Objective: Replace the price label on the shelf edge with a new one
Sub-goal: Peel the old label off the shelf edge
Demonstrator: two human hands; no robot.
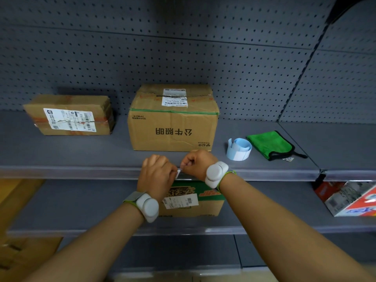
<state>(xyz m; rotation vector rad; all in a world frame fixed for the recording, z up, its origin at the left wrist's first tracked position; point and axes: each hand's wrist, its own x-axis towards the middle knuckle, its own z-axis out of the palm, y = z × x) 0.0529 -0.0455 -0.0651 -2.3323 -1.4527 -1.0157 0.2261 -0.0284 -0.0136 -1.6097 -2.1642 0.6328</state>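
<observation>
A grey shelf (81, 155) backed by pegboard (183, 47) carries a large cardboard box (173, 127) at its middle, a flatter carton (69, 115) well to the left, and a green cloth (270, 144) beside a roll of blue labels (239, 149) on the right. At the shelf edge (101, 173), both hands meet: the left hand (156, 174) and right hand (198, 163), fingers curled, pinch a small white price label (178, 173) between them.
</observation>
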